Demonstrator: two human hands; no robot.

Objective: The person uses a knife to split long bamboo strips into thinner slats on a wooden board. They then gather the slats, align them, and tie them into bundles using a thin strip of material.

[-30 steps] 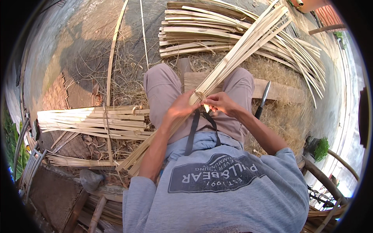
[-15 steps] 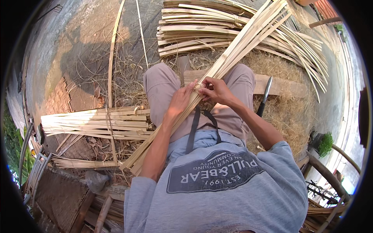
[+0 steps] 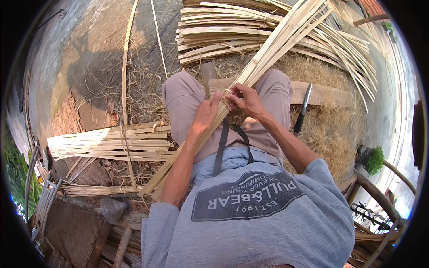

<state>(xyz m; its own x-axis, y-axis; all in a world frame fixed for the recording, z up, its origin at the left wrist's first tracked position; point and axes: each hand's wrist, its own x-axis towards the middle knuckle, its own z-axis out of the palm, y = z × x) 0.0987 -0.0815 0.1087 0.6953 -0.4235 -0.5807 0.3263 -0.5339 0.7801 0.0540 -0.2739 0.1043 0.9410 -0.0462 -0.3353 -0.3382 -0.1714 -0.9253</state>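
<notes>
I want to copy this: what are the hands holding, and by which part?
A bundle of pale strips, held near its middle: left hand along its side, right hand at the band around it.

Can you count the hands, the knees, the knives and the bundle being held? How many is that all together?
Hands: 2 (left hand, right hand)
Knees: 2 (left knee, right knee)
Knife: 1
Held bundle of strips: 1
Total: 6
</notes>
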